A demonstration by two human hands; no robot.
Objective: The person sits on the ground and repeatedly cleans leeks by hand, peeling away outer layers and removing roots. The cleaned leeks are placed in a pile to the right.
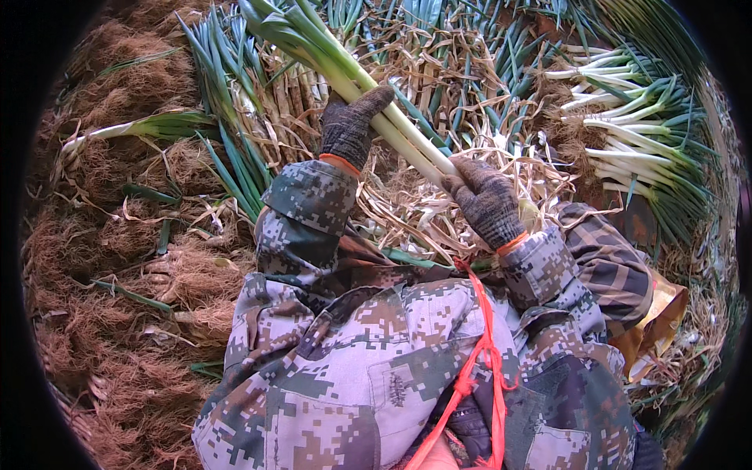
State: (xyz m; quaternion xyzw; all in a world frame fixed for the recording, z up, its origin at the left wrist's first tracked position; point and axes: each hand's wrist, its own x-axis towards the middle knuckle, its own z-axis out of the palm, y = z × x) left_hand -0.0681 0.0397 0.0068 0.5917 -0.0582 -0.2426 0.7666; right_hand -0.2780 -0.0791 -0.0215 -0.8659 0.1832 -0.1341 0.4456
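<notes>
Head view shows both gloved hands on a small bunch of green onions [413, 131], held slantwise between them, leaves pointing up and away past the left hand [350, 127], pale lower ends at the right hand [487, 200]. The left hand is curled around the stalks near where white turns to green, one digit lying across the top. Its forearm rises almost straight, the camouflage left sleeve [305, 204] bunched below an orange cuff. The right hand sits lower and nearer the body, pinching the lower ends between thumb and fingers, its wrist angled inward and the right sleeve [540, 266] slanting up toward the left hand.

Beneath and between the hands lie dry peelings [411, 211]. Beyond the left hand stand onions with withered skins [301, 90]; left of it, a single onion [141, 129] rests by a broad heap of brown roots [117, 392]. Right of and beyond the right hand, white-stemmed onions [615, 153] are laid out in a row. Red string [483, 329] hangs below the right hand.
</notes>
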